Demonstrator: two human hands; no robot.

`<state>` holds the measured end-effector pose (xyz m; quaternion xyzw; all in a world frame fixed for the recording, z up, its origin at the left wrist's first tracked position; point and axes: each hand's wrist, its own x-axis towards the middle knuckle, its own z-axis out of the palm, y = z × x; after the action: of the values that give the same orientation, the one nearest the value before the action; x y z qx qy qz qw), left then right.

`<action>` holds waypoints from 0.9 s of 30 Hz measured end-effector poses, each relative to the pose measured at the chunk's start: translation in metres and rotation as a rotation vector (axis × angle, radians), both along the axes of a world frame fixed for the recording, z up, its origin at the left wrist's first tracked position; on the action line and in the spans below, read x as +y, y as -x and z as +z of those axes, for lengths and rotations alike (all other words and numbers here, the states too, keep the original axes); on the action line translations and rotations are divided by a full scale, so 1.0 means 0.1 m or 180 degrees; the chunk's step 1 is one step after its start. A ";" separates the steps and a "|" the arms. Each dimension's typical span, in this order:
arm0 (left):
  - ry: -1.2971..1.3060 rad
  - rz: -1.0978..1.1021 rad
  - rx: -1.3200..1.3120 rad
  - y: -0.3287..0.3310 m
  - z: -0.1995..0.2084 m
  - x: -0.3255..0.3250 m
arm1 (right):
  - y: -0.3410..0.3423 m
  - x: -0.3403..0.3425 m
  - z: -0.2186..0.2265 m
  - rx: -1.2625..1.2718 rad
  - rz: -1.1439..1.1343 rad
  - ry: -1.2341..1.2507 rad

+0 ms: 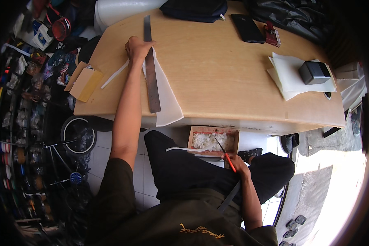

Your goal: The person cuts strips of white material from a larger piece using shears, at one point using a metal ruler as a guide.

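Observation:
My left hand is closed at the upper part of a long metal ruler, its thumb lying across it. Under the ruler is a tapering white sheet whose wide end reaches the table's near edge. A narrow white strip sticks out left of my wrist. Down by my lap, my right hand grips a slim red-handled tool with a thin dark blade pointing up and left. Its exact kind is not clear. Near the tip, another white strip lies across a box of white scraps.
On the wooden table are a dark pouch, a black phone, a small red object and white sheets under a dark block. An open carton stands at left, near crowded shelves.

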<state>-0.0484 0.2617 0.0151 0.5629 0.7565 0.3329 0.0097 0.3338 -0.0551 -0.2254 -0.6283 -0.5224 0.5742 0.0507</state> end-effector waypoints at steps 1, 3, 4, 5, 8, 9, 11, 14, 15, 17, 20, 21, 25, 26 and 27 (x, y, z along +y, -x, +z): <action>-0.0039 0.0043 -0.0022 0.00 0.00 -0.01 | -0.01 0.00 -0.02 -0.0035 0.0030 0.0061; -0.0086 0.0039 -0.0088 -0.05 0.01 -0.04 | -0.03 0.01 -0.08 -0.0103 0.0093 0.0174; -0.0113 0.0036 -0.0121 -0.07 0.03 -0.05 | -0.03 0.02 -0.11 -0.0154 0.0121 0.0207; -0.0126 0.0065 -0.0087 -0.05 0.01 -0.01 | -0.04 0.02 -0.14 -0.0204 0.0149 0.0240; -0.0101 0.0130 0.0005 0.08 -0.03 0.06 | 0.01 0.02 -0.01 0.0044 0.0075 0.0067; -0.0051 0.0094 -0.0005 0.09 -0.04 0.06 | 0.02 0.01 0.04 0.0176 0.0001 -0.0032; 0.0025 0.0031 -0.0031 0.11 -0.06 0.08 | 0.01 -0.02 0.01 0.0234 -0.0036 -0.0207; 0.0033 -0.0088 -0.0062 0.14 -0.09 0.15 | -0.04 -0.03 -0.11 0.0020 -0.0030 -0.0169; 0.0001 -0.0142 -0.0049 0.18 -0.14 0.18 | -0.05 -0.04 -0.15 -0.0094 -0.0012 -0.0101; 0.0063 -0.0058 -0.0113 0.33 -0.27 0.30 | -0.02 -0.05 -0.17 0.0033 -0.0050 -0.0213; 0.0258 0.0171 -0.0374 0.63 -0.44 0.49 | 0.01 -0.03 -0.08 0.0295 -0.0041 -0.0378; 0.0299 0.0108 -0.0458 0.64 -0.45 0.49 | 0.01 -0.02 -0.03 0.0394 -0.0048 -0.0419; 0.0485 -0.0139 -0.0959 0.52 -0.42 0.37 | 0.00 0.02 0.10 0.0005 0.0068 0.0011; 0.0443 -0.0201 -0.0978 0.44 -0.39 0.32 | -0.01 0.02 0.12 -0.0055 0.0064 0.0048; 0.0388 -0.0251 -0.0978 0.41 -0.35 0.28 | 0.00 0.02 0.13 -0.0094 0.0073 0.0073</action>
<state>-0.0893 0.2895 -0.0197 0.5329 0.7422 0.3679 0.1724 0.3336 -0.0534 -0.2126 -0.6313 -0.5236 0.5714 0.0292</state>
